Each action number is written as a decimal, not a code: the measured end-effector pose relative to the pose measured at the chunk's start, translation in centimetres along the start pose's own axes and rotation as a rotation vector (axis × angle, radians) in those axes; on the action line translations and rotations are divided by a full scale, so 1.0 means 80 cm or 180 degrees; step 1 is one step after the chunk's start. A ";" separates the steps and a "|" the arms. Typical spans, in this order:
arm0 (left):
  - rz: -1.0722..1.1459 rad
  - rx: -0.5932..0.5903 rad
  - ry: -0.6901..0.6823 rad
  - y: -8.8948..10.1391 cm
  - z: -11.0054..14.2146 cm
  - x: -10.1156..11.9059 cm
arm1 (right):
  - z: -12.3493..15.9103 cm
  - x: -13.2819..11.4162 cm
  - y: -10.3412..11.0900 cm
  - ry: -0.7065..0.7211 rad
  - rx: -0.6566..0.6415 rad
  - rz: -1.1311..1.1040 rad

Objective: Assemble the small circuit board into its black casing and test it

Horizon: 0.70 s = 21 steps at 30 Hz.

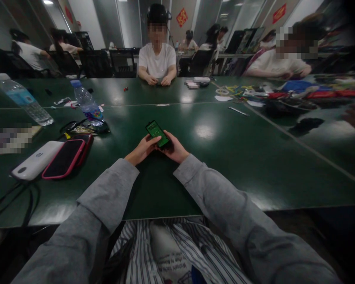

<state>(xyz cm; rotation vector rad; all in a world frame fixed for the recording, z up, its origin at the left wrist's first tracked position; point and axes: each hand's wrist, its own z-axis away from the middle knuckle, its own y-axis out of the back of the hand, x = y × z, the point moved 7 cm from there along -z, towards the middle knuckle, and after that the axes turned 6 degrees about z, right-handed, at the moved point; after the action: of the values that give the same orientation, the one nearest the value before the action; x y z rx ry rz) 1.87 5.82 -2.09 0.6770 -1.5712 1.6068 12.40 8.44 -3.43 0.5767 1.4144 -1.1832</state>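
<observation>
"Green tabletop [225, 169] under dim room light. What do you see at the hands?"

"Both are closed on a small device [155, 130], held just this side of the table's middle. My left hand [140, 152] lays its thumb across the green face; my right hand [177, 148] supports the right side and lower end. (I can't read the face from this far off.)"

"Which step would you call it?"

"I'd judge it as handling the device by thumb, with the right hand steadying. Any further touch calls for a firm right-hand hold and a light left thumb. How far along it is, I can't tell."

"And beyond the hands?"

"Out to my left, a pink-cased phone [64, 159] lies beside a white power bank [37, 159], with two bottles farther off. Cables [232, 91] lie to the right, and a person [157, 59] sits opposite."
</observation>
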 end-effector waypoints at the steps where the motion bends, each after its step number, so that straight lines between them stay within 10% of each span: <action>1: -0.0004 0.0013 0.0006 0.001 0.000 0.000 | -0.001 0.001 0.001 -0.0024 0.0003 0.0011; 21: -0.0120 0.0132 0.0501 0.008 -0.012 0.006 | 0.002 0.010 0.010 -0.1004 0.0282 -0.0884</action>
<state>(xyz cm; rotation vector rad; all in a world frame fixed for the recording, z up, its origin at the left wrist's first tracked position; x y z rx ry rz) 1.24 6.88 -2.14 0.5838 -1.4070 1.6278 13.01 8.35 -4.42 0.2420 1.1999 -1.4920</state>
